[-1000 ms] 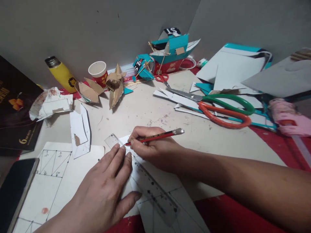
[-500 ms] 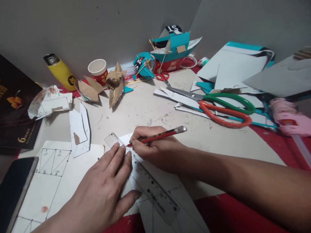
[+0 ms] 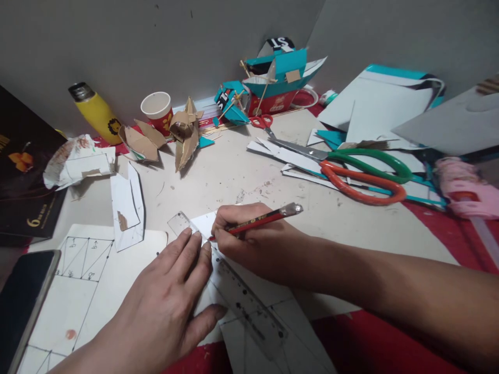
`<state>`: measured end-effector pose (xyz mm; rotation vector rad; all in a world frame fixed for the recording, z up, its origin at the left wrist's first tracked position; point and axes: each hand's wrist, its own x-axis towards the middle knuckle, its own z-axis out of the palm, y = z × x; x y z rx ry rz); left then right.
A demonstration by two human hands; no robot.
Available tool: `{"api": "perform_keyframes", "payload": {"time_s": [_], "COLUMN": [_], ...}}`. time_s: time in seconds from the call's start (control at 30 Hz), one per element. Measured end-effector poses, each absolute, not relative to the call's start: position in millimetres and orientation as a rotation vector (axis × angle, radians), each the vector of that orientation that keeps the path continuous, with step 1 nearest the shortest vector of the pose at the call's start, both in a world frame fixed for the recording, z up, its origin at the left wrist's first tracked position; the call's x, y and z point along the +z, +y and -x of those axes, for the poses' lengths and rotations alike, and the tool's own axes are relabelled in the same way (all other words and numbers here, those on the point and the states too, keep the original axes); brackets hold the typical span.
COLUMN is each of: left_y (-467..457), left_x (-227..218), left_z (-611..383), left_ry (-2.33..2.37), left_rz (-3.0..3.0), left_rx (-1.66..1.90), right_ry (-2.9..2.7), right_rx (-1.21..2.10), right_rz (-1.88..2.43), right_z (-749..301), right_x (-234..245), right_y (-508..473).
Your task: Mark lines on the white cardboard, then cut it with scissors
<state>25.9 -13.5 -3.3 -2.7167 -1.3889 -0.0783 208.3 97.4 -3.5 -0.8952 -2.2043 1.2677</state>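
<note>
My left hand lies flat with its fingers stretched out, pressing a clear plastic ruler onto a white sheet of card. Pencil lines cross the card under the ruler. In my right hand is a red and black pencil, gripped between closed fingers. Its tip is at the ruler's upper edge, close to my left fingertips. Left of my left hand lies another white sheet with drawn triangles and lines.
Large scissors with green and orange handles rest on card scraps at right. Along the back stand a yellow bottle, a paper cup, cardboard pieces and a teal model boat. A phone lies at lower left.
My right hand and the pencil have slid slightly right and down along the ruler's edge. My left hand and the ruler stay in place.
</note>
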Motion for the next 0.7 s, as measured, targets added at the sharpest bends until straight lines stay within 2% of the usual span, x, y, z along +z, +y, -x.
{"api": "perform_keyframes", "payload": {"time_s": [0.37, 0.7], "left_y": [-14.4, -13.8], "left_x": [-4.3, -4.2], "left_z": [-26.4, -26.0], "left_ry": [-1.347, -1.381], "left_rz": [2.670, 2.720], "left_rx": [-0.076, -0.115], "right_ry": [-2.451, -2.446], "right_rx": [1.047, 1.000], "right_rz": [0.785, 0.772], "right_z": [-209.9, -208.8], "right_x": [-3.5, -1.8], "right_y": [102.2, 100.9]}}
